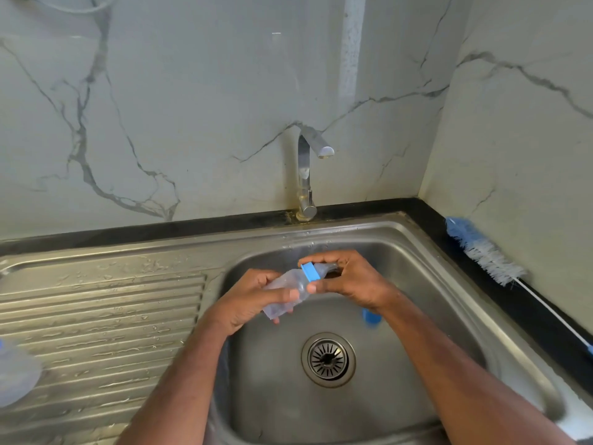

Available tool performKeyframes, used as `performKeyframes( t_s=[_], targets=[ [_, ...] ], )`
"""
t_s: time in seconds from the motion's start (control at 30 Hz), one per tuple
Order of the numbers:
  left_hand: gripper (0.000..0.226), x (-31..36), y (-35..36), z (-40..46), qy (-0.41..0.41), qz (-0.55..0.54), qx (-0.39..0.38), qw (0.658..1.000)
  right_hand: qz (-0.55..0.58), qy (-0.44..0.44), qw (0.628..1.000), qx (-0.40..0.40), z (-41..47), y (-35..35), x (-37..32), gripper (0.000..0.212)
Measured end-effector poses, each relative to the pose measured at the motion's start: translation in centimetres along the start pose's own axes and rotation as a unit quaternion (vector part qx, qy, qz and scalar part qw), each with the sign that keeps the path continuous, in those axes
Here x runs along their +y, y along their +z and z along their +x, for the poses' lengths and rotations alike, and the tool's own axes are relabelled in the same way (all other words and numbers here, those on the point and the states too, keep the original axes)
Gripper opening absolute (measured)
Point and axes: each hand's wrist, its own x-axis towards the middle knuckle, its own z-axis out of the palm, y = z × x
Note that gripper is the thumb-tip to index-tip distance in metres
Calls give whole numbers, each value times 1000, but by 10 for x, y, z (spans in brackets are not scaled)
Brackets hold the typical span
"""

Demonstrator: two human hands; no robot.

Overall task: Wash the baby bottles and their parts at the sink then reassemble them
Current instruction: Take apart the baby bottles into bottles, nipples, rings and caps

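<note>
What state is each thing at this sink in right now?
Baby bottle: tilted over the basin, blue ring on.
Left hand: grips the bottle's body.
Right hand: pinches the blue ring.
Tap: no water running.
Bottle brush: lying on the counter, untouched.
Drainboard: wet.

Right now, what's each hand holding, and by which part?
Both hold one clear baby bottle over the sink. Left hand grips its body; right hand pinches the blue collar ring at the neck.
</note>
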Motion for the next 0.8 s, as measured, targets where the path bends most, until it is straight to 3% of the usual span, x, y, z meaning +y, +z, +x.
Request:
performKeyframes(
  t_s=[0.17, 0.2, 0.27, 0.33, 0.57, 0.7, 0.8],
  targets=[
    [53, 5, 2, -2, 2, -36, 8, 999, 184, 0, 983, -16, 0, 2, -1, 82],
    [52, 5, 2, -2, 4, -36, 15, 999, 193, 13, 981, 10, -1, 2, -1, 75],
    [49, 4, 2, -2, 9, -37, 23, 999, 123, 34, 989, 69, -1, 5, -2, 55],
    [42, 3, 2, -3, 13, -38, 19, 999, 58, 34, 993, 100, 1, 8, 0, 47],
    [43, 0, -1, -2, 13, -31, 22, 999, 189, 28, 981, 21, -1, 5, -1, 56],
    [44, -2, 0, 1, 10, -7, 26, 1000, 40, 64, 994, 81, 0, 13, -3, 43],
    [47, -6, -2, 3, 12, 1, 30, 999, 82, 36, 992, 86, 1, 10, -1, 46]
  ],
)
